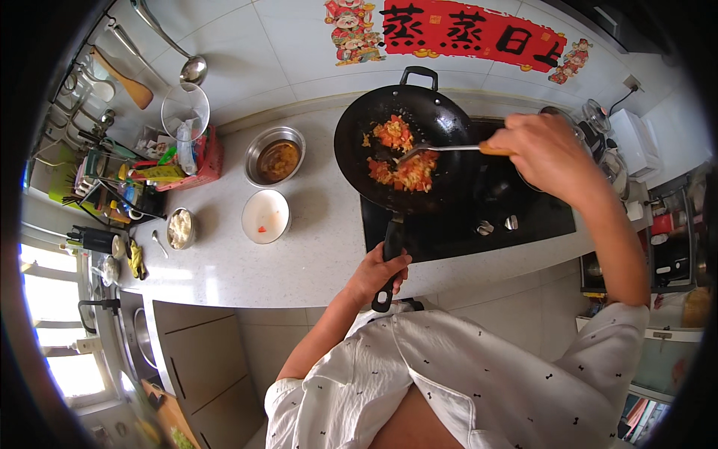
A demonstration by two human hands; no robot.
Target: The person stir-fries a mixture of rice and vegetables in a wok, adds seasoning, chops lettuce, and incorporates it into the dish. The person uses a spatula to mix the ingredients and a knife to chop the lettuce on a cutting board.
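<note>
My left hand (381,271) is closed around the black handle of a dark wok (359,163) over the left part of a black glass cooktop (538,219). In my right hand (547,151) is the wooden handle of a metal spatula (454,148). The spatula's blade dips into the wok among chopped tomato and scrambled egg (412,174). A second heap of the same food (394,134) lies higher up in the wok. Left of the wok, a metal bowl (275,157) holds brownish liquid, and a white bowl (266,216) has a small red piece in it.
Further left on the counter (314,269) are a bowl of white food (180,229), a spoon (158,243) and a red basket (210,163) of packets. Utensils, including a ladle (193,69), hang on the left wall. Glass lids (595,115) and a white box (634,143) stand at right.
</note>
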